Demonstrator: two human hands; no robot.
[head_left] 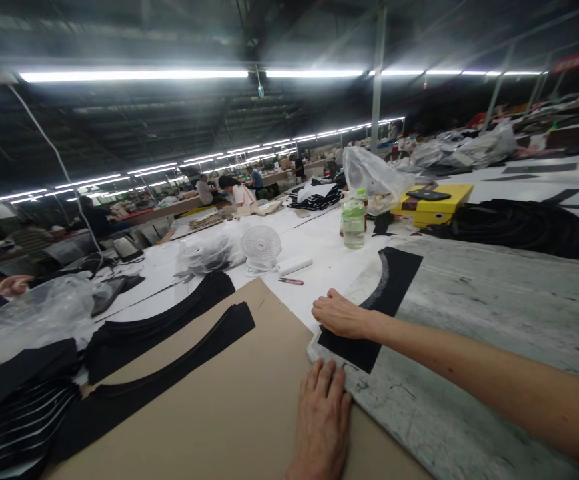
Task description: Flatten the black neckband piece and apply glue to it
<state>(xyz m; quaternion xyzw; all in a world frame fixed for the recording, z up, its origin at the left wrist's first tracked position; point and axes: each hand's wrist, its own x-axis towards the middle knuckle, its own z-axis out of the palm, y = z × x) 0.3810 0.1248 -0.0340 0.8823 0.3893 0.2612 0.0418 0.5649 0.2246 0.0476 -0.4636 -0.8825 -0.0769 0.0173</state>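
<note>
My left hand [321,417] lies flat, palm down, on the tan board [209,407], its fingertips by the edge of a grey, smudged slab [479,320]. Over that slab my right hand [340,315] is closed, fingers curled at the inner curved edge of a black fabric-like piece [399,280]. Whatever those fingers hold is hidden from view. The black piece lies flat, with a greyish band along its curve. On the tan board to the left rest another curved black piece [179,360] and a stack of similar black pieces [164,323].
Beyond my hands are thread snips [291,281], a small white fan [261,245] and a green-labelled bottle [353,223]. A phone lies on a yellow box [434,207], beside stacked black strips [519,227]. Plastic bags [34,313] and black pieces crowd the left. Several people work farther back.
</note>
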